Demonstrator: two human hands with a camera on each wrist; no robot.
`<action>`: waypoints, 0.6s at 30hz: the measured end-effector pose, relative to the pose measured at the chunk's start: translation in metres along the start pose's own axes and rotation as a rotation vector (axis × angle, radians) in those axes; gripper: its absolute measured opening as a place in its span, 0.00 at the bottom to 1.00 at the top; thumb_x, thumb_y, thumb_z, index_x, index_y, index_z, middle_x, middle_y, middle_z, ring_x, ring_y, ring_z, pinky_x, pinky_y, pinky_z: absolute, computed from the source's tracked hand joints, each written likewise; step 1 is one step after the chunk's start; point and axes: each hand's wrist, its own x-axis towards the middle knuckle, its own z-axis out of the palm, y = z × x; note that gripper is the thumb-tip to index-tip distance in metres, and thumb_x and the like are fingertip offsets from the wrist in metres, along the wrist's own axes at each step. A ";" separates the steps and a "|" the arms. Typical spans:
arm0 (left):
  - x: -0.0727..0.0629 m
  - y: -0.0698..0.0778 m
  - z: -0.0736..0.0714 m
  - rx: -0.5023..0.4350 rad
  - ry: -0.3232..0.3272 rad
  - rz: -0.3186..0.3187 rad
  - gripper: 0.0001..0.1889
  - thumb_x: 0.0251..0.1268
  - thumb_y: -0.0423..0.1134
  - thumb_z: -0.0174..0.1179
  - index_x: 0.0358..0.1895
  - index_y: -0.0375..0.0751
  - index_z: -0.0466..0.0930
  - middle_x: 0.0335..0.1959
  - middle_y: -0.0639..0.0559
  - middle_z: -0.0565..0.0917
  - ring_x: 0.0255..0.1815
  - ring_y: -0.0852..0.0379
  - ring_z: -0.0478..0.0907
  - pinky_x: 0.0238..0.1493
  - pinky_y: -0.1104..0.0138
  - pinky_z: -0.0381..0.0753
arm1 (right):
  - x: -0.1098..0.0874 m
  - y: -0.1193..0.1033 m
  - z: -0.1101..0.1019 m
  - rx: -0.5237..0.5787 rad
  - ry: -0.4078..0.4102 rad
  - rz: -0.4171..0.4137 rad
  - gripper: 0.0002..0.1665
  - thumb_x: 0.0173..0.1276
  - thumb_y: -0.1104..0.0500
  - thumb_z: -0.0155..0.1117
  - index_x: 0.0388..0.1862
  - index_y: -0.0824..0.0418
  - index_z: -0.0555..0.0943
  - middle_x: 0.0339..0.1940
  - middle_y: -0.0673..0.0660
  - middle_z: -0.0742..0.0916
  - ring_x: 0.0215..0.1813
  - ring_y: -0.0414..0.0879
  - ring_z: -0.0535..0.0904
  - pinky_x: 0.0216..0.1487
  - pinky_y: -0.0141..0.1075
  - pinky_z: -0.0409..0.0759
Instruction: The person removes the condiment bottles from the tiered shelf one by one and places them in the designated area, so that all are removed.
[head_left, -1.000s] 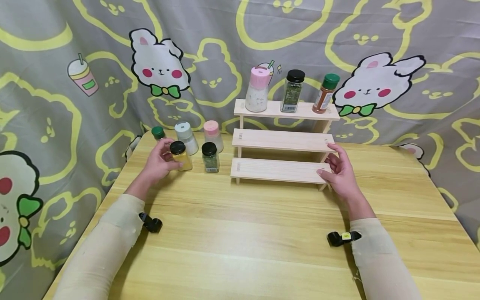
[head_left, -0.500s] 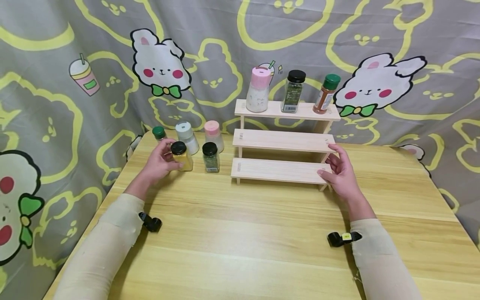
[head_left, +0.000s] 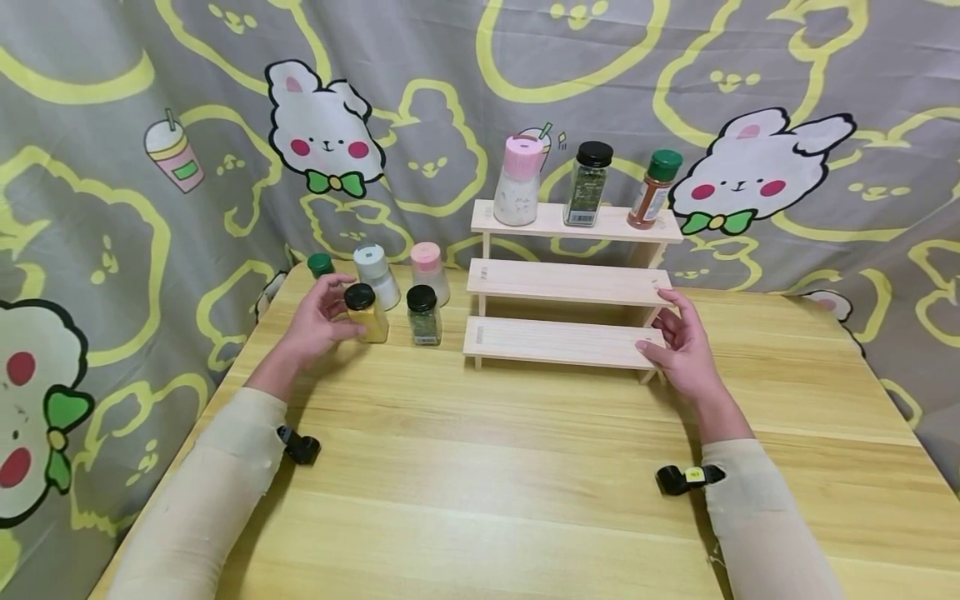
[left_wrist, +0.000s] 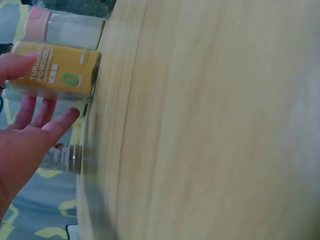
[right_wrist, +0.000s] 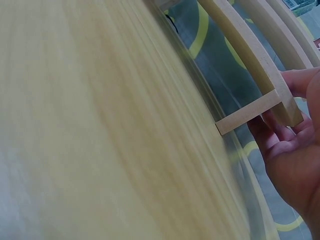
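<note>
My left hand grips a square jar of turmeric powder with a black lid, which stands upright on the table. In the left wrist view the thumb lies across the label of the turmeric jar, with fingers on its other side. A pale wooden three-step spice rack stands at the back. My right hand holds its right end, the thumb on the lowest shelf and a finger at the middle shelf's edge. In the right wrist view the fingers wrap the end of the lowest shelf.
On the top shelf stand a pink-capped shaker, a black-lidded herb jar and a green-capped red spice bottle. Beside the turmeric are a green-capped bottle, a grey-capped shaker, another pink-capped shaker and a herb jar.
Both hands keep their holds on the turmeric jar and the rack. Only the head view has shifted very slightly.
</note>
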 end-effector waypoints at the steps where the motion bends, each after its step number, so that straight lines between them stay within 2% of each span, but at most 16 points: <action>1: 0.000 0.001 0.000 -0.004 0.000 0.009 0.45 0.48 0.14 0.69 0.71 0.36 0.58 0.61 0.36 0.70 0.61 0.43 0.70 0.51 0.69 0.79 | 0.000 0.000 0.000 -0.001 0.000 0.000 0.51 0.57 0.88 0.56 0.76 0.58 0.61 0.63 0.62 0.78 0.62 0.58 0.73 0.54 0.30 0.78; 7: -0.001 0.009 -0.001 0.002 0.004 0.059 0.45 0.49 0.14 0.69 0.71 0.37 0.59 0.62 0.34 0.69 0.59 0.48 0.72 0.54 0.68 0.77 | -0.001 0.000 -0.001 -0.015 -0.006 0.000 0.50 0.58 0.88 0.56 0.76 0.57 0.61 0.64 0.68 0.76 0.62 0.54 0.74 0.54 0.30 0.78; 11: 0.000 0.016 -0.001 -0.002 0.013 0.100 0.44 0.49 0.13 0.68 0.70 0.39 0.61 0.61 0.34 0.70 0.57 0.51 0.74 0.58 0.62 0.74 | -0.001 -0.001 -0.001 -0.008 -0.001 0.003 0.50 0.57 0.88 0.56 0.76 0.58 0.60 0.64 0.65 0.76 0.62 0.55 0.73 0.54 0.30 0.78; 14: 0.002 0.021 -0.001 -0.015 0.020 0.128 0.43 0.49 0.13 0.67 0.70 0.38 0.62 0.61 0.31 0.70 0.56 0.49 0.75 0.60 0.62 0.73 | 0.000 -0.001 -0.001 -0.003 0.002 0.003 0.50 0.58 0.88 0.56 0.76 0.58 0.61 0.64 0.64 0.76 0.63 0.58 0.72 0.54 0.30 0.78; 18: 0.004 0.028 0.000 -0.018 0.037 0.143 0.41 0.50 0.14 0.67 0.68 0.39 0.63 0.61 0.29 0.69 0.58 0.45 0.74 0.61 0.62 0.72 | 0.000 -0.001 -0.001 -0.008 -0.002 0.002 0.50 0.58 0.87 0.56 0.76 0.57 0.61 0.66 0.70 0.74 0.63 0.58 0.72 0.55 0.30 0.77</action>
